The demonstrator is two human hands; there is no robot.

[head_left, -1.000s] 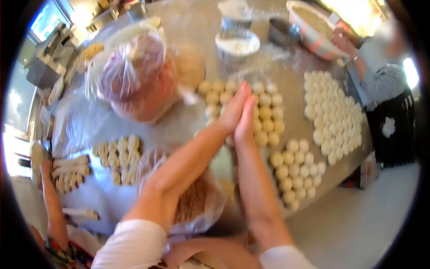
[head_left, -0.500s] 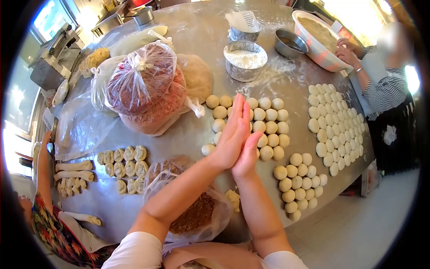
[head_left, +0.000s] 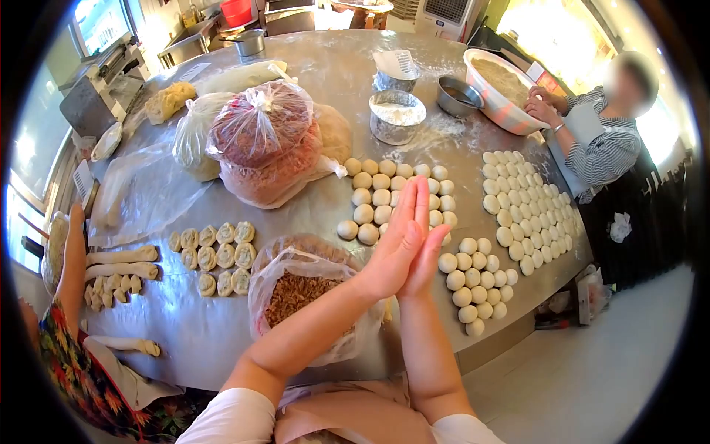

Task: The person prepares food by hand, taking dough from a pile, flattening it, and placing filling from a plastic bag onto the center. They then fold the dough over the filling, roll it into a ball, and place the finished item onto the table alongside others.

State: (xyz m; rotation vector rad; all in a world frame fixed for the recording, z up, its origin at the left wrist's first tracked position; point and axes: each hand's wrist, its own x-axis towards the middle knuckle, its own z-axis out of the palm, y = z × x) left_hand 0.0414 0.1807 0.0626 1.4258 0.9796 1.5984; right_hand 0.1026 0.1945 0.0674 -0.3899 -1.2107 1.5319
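Above the table, my left hand [head_left: 395, 255] and my right hand [head_left: 424, 268] are pressed palm to palm, fingers stretched out and pointing away from me. Whatever lies between the palms, if anything, is hidden. Just beyond and beside them sit rows of round dough balls [head_left: 381, 197], partly covered by my fingers. To the right of my wrists lies a smaller cluster of dough balls [head_left: 472, 278]. An open plastic bag [head_left: 264, 300] of brown crumbly filling [head_left: 299, 296] stands left of my hands, behind my left forearm.
Tied bags of reddish filling [head_left: 266, 126] stand on the metal table [head_left: 325, 55]. Coiled dough pieces [head_left: 207, 257] and dough strips [head_left: 122, 255] lie left, near a person's arm [head_left: 72, 259]. Another person [head_left: 606, 140] reaches into a tub [head_left: 510, 111]. A flour tin [head_left: 398, 126] stands far back.
The view has shifted, showing more of the table's far side. My palms stay pressed together, slightly lower and further right in the picture. More of the bag's brown filling shows.
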